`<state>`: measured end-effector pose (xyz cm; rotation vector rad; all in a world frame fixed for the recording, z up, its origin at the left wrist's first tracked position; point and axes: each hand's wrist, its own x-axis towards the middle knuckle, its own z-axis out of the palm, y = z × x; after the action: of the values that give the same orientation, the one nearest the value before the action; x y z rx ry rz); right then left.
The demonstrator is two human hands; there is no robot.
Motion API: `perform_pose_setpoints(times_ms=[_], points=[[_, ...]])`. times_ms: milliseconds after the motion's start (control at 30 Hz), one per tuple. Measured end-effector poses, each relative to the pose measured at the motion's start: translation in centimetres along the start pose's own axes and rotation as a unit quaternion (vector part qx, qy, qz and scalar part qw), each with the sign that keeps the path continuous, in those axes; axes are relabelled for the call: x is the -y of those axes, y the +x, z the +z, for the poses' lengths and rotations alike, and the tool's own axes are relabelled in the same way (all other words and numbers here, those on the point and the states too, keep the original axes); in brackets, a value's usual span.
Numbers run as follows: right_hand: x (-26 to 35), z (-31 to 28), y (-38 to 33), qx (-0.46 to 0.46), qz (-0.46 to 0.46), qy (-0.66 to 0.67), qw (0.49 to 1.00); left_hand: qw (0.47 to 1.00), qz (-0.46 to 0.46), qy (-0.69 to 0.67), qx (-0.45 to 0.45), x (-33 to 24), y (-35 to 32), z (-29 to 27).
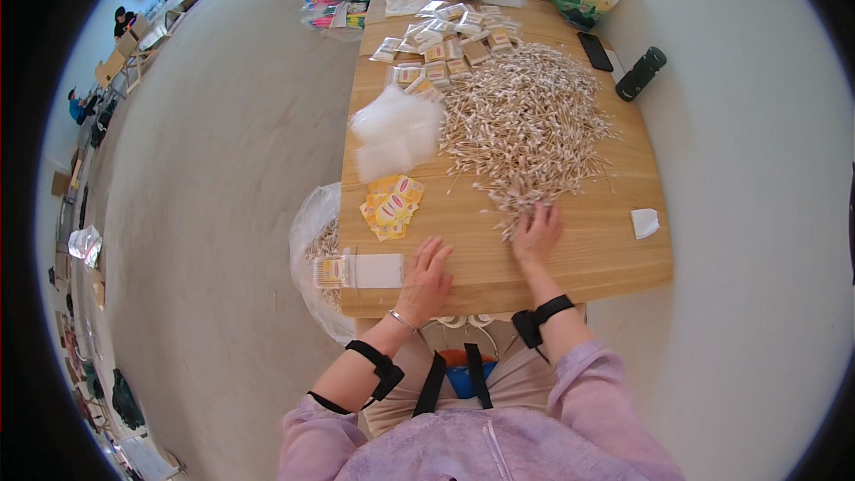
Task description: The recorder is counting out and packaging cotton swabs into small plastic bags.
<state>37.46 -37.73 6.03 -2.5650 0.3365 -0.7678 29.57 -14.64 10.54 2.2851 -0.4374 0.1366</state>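
A big heap of wooden cotton swabs [525, 116] covers the middle of the table, tapering to a loose tail toward me. At that tail, my right hand [538, 233] rests with its fingers apart and its fingertips touching the swabs; what lies under them is hidden. My left hand [427, 285] lies on the wood near the front edge, fingers stretched out, holding nothing. To its left is a flat white rectangle [379, 271], and beside that a clear packet of swabs [331, 272] at the table's corner. Yellow printed cards [393, 207] lie loosely stacked farther up.
Clear plastic sleeves [398, 132] and several filled swab packets [445, 49] lie farther back. Along the right side are a phone [595, 52], a black bottle [641, 74] and a white paper piece [645, 224]. A plastic bag [307, 214] with swabs hangs below the left edge.
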Motion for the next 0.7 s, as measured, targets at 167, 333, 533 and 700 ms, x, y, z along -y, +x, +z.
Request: perform_pose_setpoints(times_ms=[167,333,533,700], points=[[5.6,-0.6,-4.0,0.103,-0.099,0.091,0.986,0.999,-0.003,0.033,-0.011,0.1,0.2,1.8],[6.9,-1.4,-4.1,0.185,-0.178,0.145,0.956,1.000,-0.012,0.011,-0.023,0.9,0.0,1.5],[1.7,-1.1,1.2,0.181,-0.157,0.044,0.970,0.997,-0.013,-0.024,-0.069,0.8,0.6,2.0],[3.8,-2.8,-0.5,0.110,-0.143,0.042,0.983,0.994,-0.038,-0.014,-0.101,1.3,0.8,1.3]])
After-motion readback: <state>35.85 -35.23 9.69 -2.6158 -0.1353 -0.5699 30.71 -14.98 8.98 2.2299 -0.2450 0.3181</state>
